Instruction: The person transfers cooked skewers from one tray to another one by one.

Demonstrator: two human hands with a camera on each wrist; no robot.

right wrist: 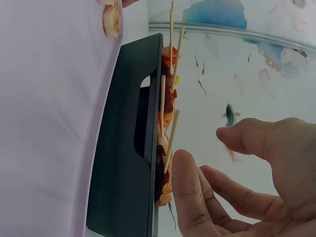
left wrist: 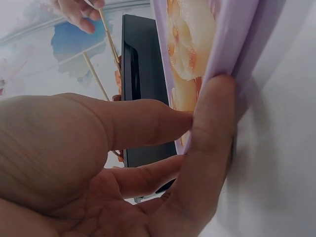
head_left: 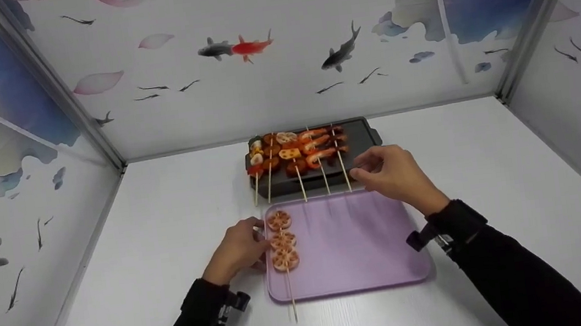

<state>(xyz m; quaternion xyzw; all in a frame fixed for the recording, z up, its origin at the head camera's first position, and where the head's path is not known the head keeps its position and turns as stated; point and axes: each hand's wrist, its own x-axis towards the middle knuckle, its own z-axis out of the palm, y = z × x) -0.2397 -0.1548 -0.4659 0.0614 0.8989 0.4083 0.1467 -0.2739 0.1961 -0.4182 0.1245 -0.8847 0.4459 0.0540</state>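
Note:
A lilac tray (head_left: 350, 244) lies on the white table. My left hand (head_left: 237, 250) pinches its left rim between thumb (left wrist: 153, 121) and fingers. Beside that hand, a skewer of three browned lotus root slices (head_left: 285, 259) lies along the tray's left side, its stick reaching over the near edge. Behind the tray stands a black grill (head_left: 360, 143) bearing several skewers, among them a shrimp skewer (head_left: 316, 146). My right hand (head_left: 394, 175) hovers by the grill's front right, fingers loosely bent and holding nothing. Its fingertips are near the stick (head_left: 344, 170) of the rightmost skewer.
White panels printed with fish and petals enclose the table at the back (head_left: 282, 92) and both sides. Skewer sticks jut from the grill's front towards the tray's far rim. The grill's right part is bare plate. Each wrist wears a black strap with a small camera.

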